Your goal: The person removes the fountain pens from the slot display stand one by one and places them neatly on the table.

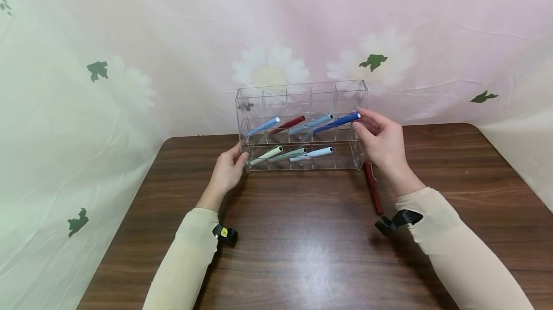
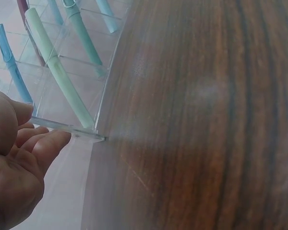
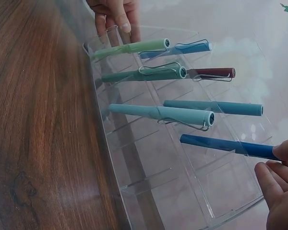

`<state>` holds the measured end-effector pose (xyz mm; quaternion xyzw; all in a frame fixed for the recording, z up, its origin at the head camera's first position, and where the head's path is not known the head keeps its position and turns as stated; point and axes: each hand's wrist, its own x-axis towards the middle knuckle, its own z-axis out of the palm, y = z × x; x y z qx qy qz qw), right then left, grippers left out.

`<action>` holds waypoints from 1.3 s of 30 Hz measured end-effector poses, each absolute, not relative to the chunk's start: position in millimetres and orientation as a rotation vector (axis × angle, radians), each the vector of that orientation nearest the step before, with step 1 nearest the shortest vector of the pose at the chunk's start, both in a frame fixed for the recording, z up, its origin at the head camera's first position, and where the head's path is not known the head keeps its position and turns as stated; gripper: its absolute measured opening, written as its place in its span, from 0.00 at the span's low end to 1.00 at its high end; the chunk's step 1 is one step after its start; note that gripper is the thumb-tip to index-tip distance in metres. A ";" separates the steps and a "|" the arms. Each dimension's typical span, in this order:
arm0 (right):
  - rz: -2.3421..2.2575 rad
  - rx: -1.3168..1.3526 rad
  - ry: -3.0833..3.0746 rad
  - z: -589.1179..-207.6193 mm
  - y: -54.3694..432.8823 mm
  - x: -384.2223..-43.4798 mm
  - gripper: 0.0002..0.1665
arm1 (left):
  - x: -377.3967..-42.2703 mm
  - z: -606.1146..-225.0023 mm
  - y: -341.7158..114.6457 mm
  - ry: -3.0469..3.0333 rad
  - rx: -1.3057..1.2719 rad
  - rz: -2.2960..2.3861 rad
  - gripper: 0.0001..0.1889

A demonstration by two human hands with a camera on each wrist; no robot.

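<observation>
A clear acrylic pen rack (image 1: 302,170) with divided tiers stands at the back of the table. My left hand (image 1: 228,168) grips its left side panel, with the thumb on one face and fingers on the other in the left wrist view. My right hand (image 1: 384,142) pinches the upper end of a dark blue pen (image 1: 337,122), whose other end leans into the middle tier. Beside it on that tier are a light blue pen (image 1: 312,124), a dark red pen (image 1: 287,125) and a blue pen (image 1: 262,127). Pale green (image 3: 134,47), teal (image 3: 144,74) and pale blue pens (image 3: 158,113) lean in the front tier.
Another red pen (image 1: 373,188) with a silver clip lies on the brown wooden table (image 1: 294,233), right of the rack and near my right wrist. Behind the rack hangs a floral cloth (image 1: 194,51). Each wrist carries a small black camera.
</observation>
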<state>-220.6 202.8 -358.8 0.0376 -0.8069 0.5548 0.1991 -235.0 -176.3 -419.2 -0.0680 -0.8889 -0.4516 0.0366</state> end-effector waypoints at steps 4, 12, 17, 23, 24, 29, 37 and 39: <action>1.535 0.075 -2.257 -360.1 203.0 -222.5 0.22 | -234.9 -419.5 -175.9 -2.717 -0.220 -1.393 0.27; 1.552 0.007 -2.265 -358.3 203.4 -224.4 0.19 | -236.2 -420.4 -176.6 -2.711 -0.221 -1.392 0.27; 1.569 -0.004 -2.260 -357.7 203.9 -226.1 0.18 | -235.4 -420.1 -177.1 -2.717 -0.216 -1.379 0.27; 1.616 -0.001 -2.234 -357.3 203.0 -229.2 0.19 | -234.8 -419.7 -176.3 -2.714 -0.209 -1.407 0.27; 1.622 0.004 -2.230 -357.2 202.7 -229.6 0.19 | -234.8 -419.8 -176.3 -2.714 -0.206 -1.413 0.27; 1.627 0.023 -2.221 -357.0 201.2 -230.2 0.18 | -234.6 -420.7 -176.9 -2.717 -0.208 -1.402 0.27; 1.684 0.027 -2.182 -356.5 199.3 -230.3 0.19 | -235.0 -419.9 -176.4 -2.706 -0.232 -1.390 0.27; 1.699 0.039 -2.167 -356.3 198.6 -230.9 0.19 | -235.0 -419.8 -176.6 -2.708 -0.232 -1.386 0.27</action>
